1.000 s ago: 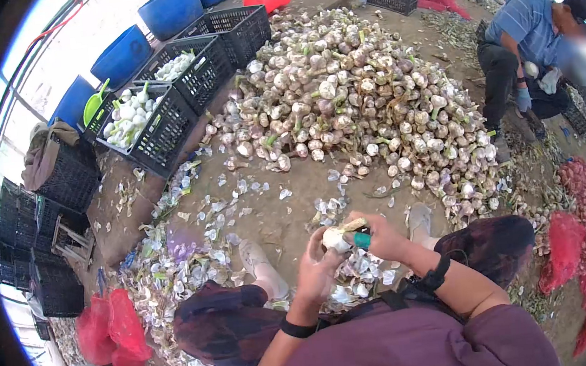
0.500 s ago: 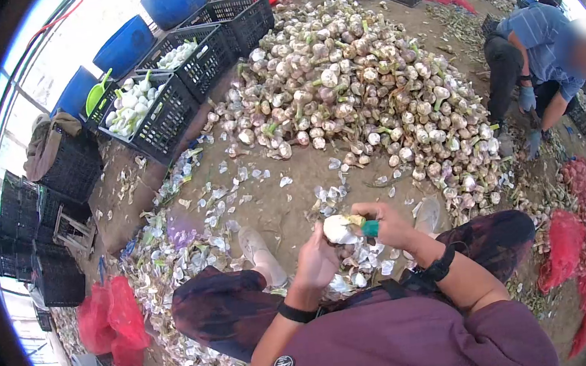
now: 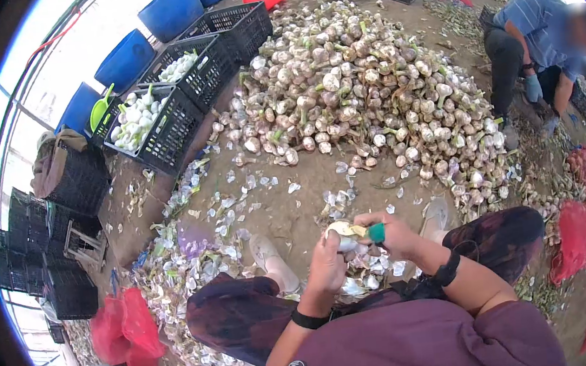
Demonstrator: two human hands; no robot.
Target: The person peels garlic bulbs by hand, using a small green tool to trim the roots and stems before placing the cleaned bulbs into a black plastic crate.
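Observation:
My left hand (image 3: pixel 324 268) is closed around a white garlic bulb (image 3: pixel 340 230) in front of my knees. Yellowish skin on the bulb stretches toward my right hand (image 3: pixel 402 237), whose fingers are bent together beside it. A small green tool or handle (image 3: pixel 377 233) shows in that hand; its working end is hidden. Peeled garlic skins (image 3: pixel 372 274) lie on the ground below both hands. Beyond them rises a large heap of unpeeled garlic (image 3: pixel 369 98).
A black crate of peeled garlic (image 3: pixel 162 142) stands at left, with another black crate (image 3: pixel 204 68) behind it. Blue tubs (image 3: pixel 126 58) line the wall. Red mesh bags (image 3: pixel 127 333) lie at left. A co-worker (image 3: pixel 539 32) bends down at right.
My head view has shifted slightly. The garlic is tilted differently, and its yellowish skin is drawn out further toward my right hand. The co-worker's hands have moved.

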